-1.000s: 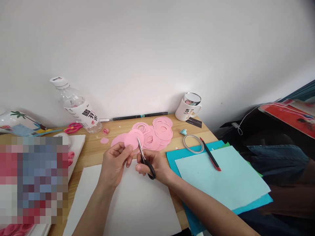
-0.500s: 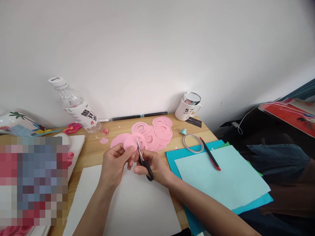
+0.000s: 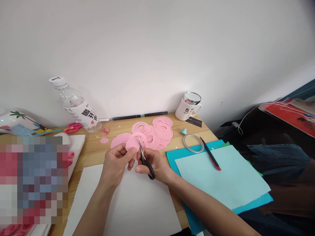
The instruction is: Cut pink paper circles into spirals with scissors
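Your left hand (image 3: 114,165) pinches the pink circle (image 3: 132,143) by its near edge, up by the far edge of the white sheet (image 3: 142,203). Your right hand (image 3: 156,164) grips the scissors (image 3: 146,162) by that same edge. The blades point away from the sheet, close to your left thumb, so one slip could nip it. I can't tell if they touch the circle. The paper looks thin and you pinch just one side, so it could bend or spin and rip. Pink rings (image 3: 164,128) lie past the white sheet; if the scissors dip, the tips could snag one.
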A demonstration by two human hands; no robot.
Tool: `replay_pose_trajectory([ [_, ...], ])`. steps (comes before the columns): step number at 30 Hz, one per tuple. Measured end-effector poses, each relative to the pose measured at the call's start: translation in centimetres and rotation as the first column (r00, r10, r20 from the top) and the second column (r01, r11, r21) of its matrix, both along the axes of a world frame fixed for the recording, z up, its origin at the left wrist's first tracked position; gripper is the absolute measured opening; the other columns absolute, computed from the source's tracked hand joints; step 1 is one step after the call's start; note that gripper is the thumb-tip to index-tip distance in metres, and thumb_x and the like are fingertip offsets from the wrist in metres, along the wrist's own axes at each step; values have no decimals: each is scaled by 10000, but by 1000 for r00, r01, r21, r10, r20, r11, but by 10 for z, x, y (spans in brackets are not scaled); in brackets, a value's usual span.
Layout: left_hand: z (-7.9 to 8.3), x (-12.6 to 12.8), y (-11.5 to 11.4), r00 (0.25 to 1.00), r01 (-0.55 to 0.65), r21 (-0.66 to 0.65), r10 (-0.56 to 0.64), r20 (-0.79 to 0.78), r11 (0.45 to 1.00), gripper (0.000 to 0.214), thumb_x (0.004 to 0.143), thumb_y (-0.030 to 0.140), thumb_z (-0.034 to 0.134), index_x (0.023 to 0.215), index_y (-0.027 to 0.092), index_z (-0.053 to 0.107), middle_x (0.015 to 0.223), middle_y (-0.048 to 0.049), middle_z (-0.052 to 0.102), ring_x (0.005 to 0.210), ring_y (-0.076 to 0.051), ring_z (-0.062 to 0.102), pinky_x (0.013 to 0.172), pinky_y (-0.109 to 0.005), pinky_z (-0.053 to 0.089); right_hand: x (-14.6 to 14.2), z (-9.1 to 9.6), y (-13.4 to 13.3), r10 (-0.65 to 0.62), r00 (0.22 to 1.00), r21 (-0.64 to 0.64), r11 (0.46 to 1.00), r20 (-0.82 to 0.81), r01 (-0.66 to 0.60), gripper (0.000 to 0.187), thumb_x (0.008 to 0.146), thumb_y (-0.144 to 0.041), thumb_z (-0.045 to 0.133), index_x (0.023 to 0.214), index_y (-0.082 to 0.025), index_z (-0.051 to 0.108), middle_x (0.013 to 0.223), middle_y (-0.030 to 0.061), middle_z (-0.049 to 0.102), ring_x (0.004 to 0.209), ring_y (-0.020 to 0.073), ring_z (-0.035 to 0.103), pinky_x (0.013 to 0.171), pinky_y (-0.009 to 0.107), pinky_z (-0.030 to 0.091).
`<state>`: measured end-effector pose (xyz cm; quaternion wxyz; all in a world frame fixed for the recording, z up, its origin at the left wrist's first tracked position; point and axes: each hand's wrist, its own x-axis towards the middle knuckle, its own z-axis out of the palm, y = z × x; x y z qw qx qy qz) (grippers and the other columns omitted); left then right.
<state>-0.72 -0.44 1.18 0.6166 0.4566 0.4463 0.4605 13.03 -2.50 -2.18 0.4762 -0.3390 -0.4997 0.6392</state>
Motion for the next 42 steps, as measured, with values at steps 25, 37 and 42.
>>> replay_pose_trajectory([
  [25,1,-1,1,986,-162,28,160,54,986,154,691,245,654,616,151,557,482,41,524,381,-48,419,388,-189,326,-2,3,-5,54,995,-121,992,85,-43,396,549,-424,772,613,-169,475,427,-67,459,389,77,439,385,192,325],
  [37,2,-3,2,996,-79,16,79,-49,997,226,640,265,685,524,156,524,415,48,456,353,-49,371,352,-194,281,-1,0,-3,41,995,-101,994,86,-32,385,542,-430,771,665,-169,517,465,-51,508,420,81,442,399,199,335],
  [42,2,-3,2,996,-72,14,73,-46,997,224,632,259,694,524,156,527,419,48,459,356,-45,366,351,-189,274,-2,0,-3,30,995,-97,995,94,-21,375,544,-417,773,645,-166,513,463,-55,495,409,75,435,396,196,332],
])
